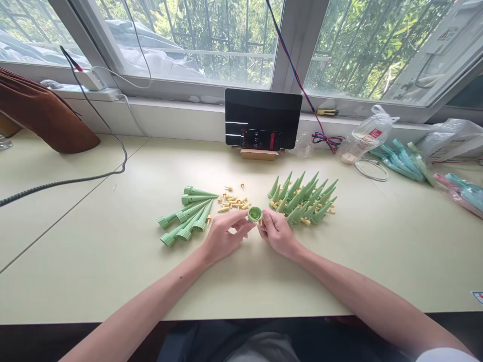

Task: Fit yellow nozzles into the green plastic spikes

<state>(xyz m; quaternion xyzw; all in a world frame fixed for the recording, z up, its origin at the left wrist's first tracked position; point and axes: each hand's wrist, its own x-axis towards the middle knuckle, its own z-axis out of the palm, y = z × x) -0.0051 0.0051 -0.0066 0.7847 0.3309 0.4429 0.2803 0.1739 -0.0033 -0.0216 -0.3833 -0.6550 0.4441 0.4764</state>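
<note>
A green plastic watering spike (255, 214) is gripped between the thumb and fingers of my left hand (225, 232), its round open end facing me. My right hand (279, 234) pinches a small yellow valve (260, 222) against the side of that spike; its fingers hide most of the piece. Beyond my hands lies a loose pile of yellow valves (234, 202). Several green spikes (191, 211) lie fanned out to the left. On the right, many spikes (307, 198) stand point up in a close group, with yellow pieces at their bases.
A phone (261, 140) showing a timer leans on a black tablet (263, 113) at the back. A dark cable (109, 131) crosses the table's left side. Plastic bags (368, 133) and blue-green packaged items (403, 160) lie at the back right, near a yellow cutter (327, 112) on the sill.
</note>
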